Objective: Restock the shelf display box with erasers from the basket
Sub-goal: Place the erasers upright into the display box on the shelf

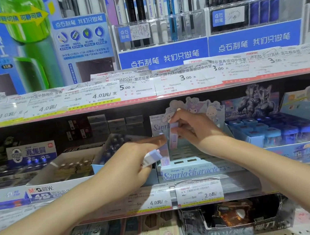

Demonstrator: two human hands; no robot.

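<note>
Restocking barely begun — display box [192, 167] slots mostly vacant; right hand [193, 131] pinched an eraser [173, 137] upright at twelve o'clock, left hand [133, 162] gripped spare erasers [152, 156]; basket unseen.

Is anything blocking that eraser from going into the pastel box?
Nothing visible does. The right hand holds the eraser upright just above the display box, whose slotted tray beneath looks open.

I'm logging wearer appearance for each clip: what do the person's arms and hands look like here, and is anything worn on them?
Both forearms are bare up to the frame edge, with no sleeves in view. The left hand and right hand wear no gloves, and no rings, watch or bracelets are visible. A fingernail on the right hand looks pale, possibly polished; blur makes that uncertain.
</note>
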